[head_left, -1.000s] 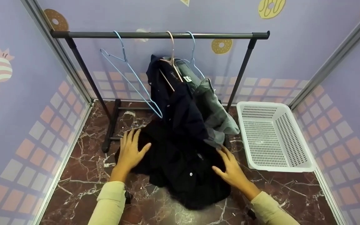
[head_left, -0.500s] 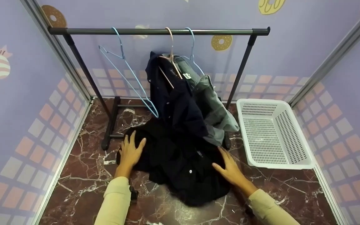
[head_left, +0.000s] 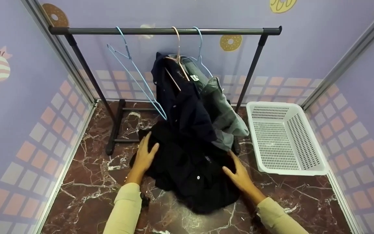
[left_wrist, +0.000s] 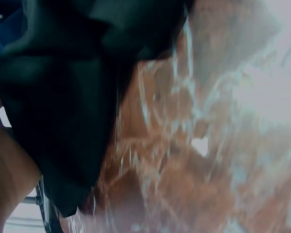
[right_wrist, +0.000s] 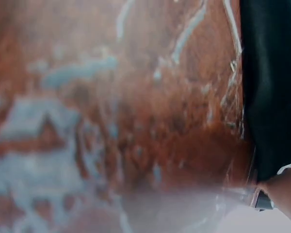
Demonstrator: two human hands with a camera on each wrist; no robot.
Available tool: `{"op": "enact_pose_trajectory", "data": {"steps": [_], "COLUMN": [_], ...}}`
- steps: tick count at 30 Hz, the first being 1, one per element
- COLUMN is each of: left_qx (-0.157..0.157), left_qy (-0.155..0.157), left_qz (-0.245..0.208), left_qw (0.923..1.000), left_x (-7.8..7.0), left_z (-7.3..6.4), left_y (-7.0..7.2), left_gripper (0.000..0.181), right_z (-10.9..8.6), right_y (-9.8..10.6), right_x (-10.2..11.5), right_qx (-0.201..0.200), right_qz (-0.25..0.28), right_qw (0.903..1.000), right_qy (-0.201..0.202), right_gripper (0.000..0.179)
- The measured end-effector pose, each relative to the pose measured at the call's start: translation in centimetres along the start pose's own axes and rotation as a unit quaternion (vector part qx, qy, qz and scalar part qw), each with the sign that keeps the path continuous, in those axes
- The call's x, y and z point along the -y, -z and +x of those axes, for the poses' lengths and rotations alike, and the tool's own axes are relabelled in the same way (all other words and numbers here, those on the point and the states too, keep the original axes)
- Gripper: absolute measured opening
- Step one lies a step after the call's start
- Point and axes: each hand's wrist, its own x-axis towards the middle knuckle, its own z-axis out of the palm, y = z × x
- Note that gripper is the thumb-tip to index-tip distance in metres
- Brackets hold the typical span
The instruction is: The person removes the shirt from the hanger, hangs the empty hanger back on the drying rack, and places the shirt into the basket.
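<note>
A black shirt (head_left: 182, 165) with a white button lies crumpled on the marbled floor, its top tucked under the hanging clothes. My left hand (head_left: 145, 156) rests on its left side, fingers extended and thumb spread. On the opposite side, my right hand (head_left: 240, 175) touches the right edge with long, straight fingers. The black cloth (left_wrist: 70, 107) hangs close by the left hand (left_wrist: 9, 174) in the left wrist view. In the right wrist view, only a small part of the right hand (right_wrist: 287, 191) shows beside the dark cloth (right_wrist: 271, 92).
A dark metal rack (head_left: 141, 31) stands behind. From it hang a bare blue hanger (head_left: 141, 78), a navy shirt (head_left: 187, 107) on a pink hanger (head_left: 178, 48), and a grey-green garment (head_left: 226, 113) on another blue hanger (head_left: 200, 48). A white perforated basket (head_left: 255, 146) sits at right.
My left hand has shifted right and inward, and the shirt's left edge has bunched inward with it. The right hand stays nearly in place. The head view has tilted down slightly.
</note>
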Motion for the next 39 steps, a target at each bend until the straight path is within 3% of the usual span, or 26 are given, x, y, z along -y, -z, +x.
{"op": "enact_pose_trajectory", "data": {"steps": [5, 12, 24, 29, 39], "left_qx": [-0.005, -0.001, 0.031, 0.040, 0.046], "left_qy": [-0.039, -0.055, -0.125, -0.132, -0.154], "left_qz": [-0.010, 0.003, -0.013, -0.016, -0.038], "left_qw": [0.9992, 0.9985, 0.9916, 0.9903, 0.9863], "left_x": [-0.6, -1.0, -2.5, -3.3, -4.5], "left_z": [0.0, -0.2, -1.2, -1.8, -2.9], "left_y": [-1.1, -2.5, -5.9, -7.0, -9.5], "left_gripper": [0.069, 0.071, 0.069, 0.069, 0.067], "right_z": [-0.1, -0.1, -0.1, -0.2, 0.3], "right_y": [-0.1, -0.6, -2.0, -3.1, -4.8], "right_x": [0.1, 0.1, 1.0, 1.6, 2.6], "right_qx": [-0.006, 0.003, -0.006, -0.009, -0.027], "right_qz": [0.015, 0.024, 0.039, 0.060, 0.098], "right_qw": [0.9999, 0.9996, 0.9991, 0.9979, 0.9948], "right_qy": [-0.005, -0.015, -0.017, -0.025, 0.004], "right_gripper": [0.076, 0.076, 0.078, 0.080, 0.076]}}
